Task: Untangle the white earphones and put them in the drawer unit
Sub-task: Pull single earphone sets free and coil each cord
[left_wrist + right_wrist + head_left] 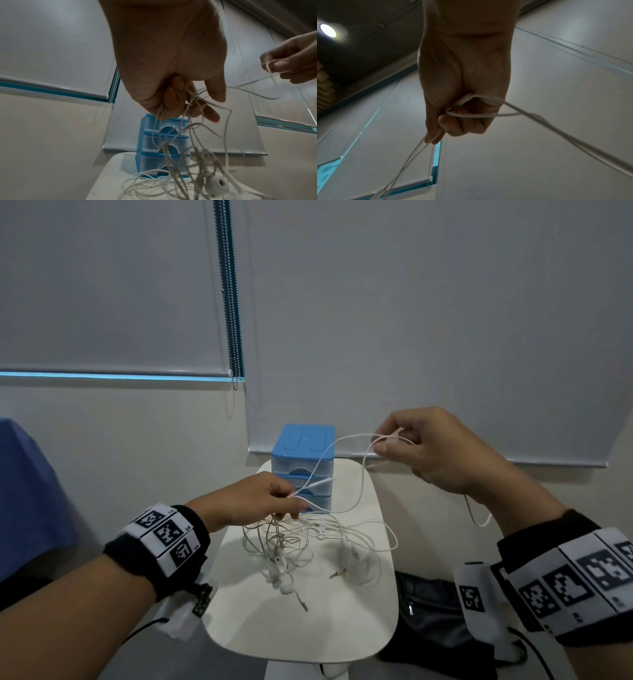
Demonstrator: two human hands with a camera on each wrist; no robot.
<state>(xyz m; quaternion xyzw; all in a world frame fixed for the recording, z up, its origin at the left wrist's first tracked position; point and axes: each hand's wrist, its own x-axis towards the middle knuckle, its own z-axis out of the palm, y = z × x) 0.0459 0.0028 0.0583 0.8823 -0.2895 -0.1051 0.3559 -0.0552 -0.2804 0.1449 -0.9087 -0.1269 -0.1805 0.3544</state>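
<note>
While the left hand (253, 501) pinches a bundle of strands just above the tangle, the head view shows the right hand (442, 450) raised higher and to the right, its grip closed on a loop of the white earphones (298, 546). Cords stretch between the two hands; the rest of the knot, with earbuds and a plug, lies on the white worktop (342, 628). The blue drawer unit (303, 446) stands at the worktop's far end, all three drawers closed.

From the left wrist view, curled fingers (173, 102) clasp several cords that hang down in front of the drawer unit (149, 143).

From the right wrist view, the right hand (464, 86) is fisted round a cord loop, thumb and forefinger nipping two strands.
</note>
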